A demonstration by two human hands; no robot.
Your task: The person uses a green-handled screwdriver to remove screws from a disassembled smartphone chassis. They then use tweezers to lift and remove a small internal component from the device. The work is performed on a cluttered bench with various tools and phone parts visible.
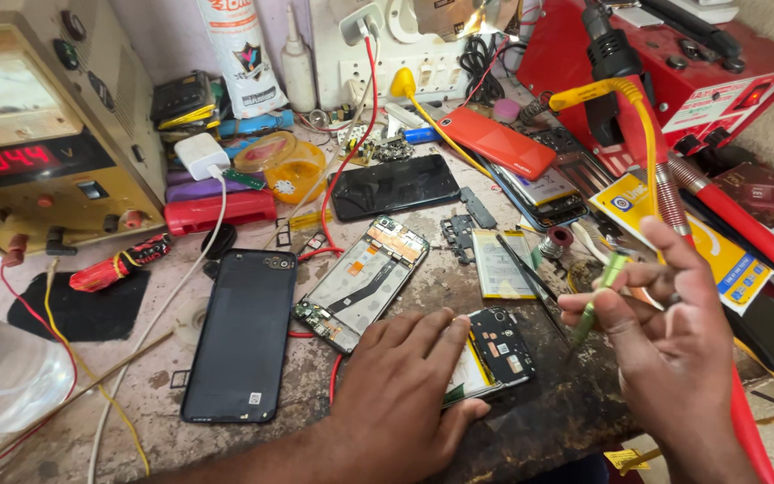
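Note:
My left hand [400, 385] lies flat on an opened phone [494, 350] near the bench's front edge, fingers spread over its battery side, with its circuit board showing at the right. My right hand [665, 332] is raised above the bench to the right, fingers pinched on a thin green-handled tool [600, 291] that points down toward the opened phone. A second opened phone frame [360, 282] with boards and a flex cable lies just left of it. A black back cover [242, 336] lies further left.
A power supply [42, 125] with a red display stands at the left. A red soldering station [665, 63] with a hot-air handle is at the back right. An orange phone [496, 142], a black phone [394, 186], a loose battery [499, 264], wires and small parts crowd the bench.

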